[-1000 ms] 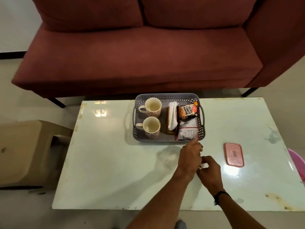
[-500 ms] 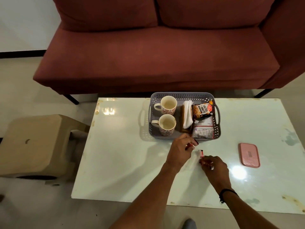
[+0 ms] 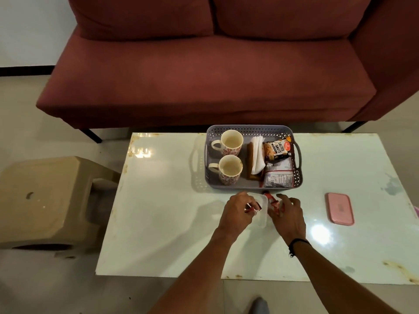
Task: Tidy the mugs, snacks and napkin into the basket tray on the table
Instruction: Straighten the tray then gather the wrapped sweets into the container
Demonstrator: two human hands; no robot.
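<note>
A grey perforated basket tray [image 3: 251, 129] stands at the far edge of the table. In it are two patterned mugs [image 3: 229, 143] [image 3: 228, 169], a white napkin [image 3: 257, 155] and snack packets, one a salted peanuts bag [image 3: 277, 150]. Just in front of the tray sits a small clear plastic container [image 3: 262, 211]. My left hand [image 3: 237, 214] pinches a small red wrapped snack [image 3: 93, 209] beside the container's left side. My right hand [image 3: 286, 215] grips another red wrapped snack [image 3: 340, 201] at its right side.
A pink lid [image 3: 339, 208] lies on the white table [image 3: 163, 223] to the right. A red sofa [image 3: 204, 75] stands beyond the table. A beige plastic stool [image 3: 45, 200] is on the floor at the left.
Both hands have stayed just in front of the tray. The clear container and the red wrappers show between them now. The camera view has shifted left.
</note>
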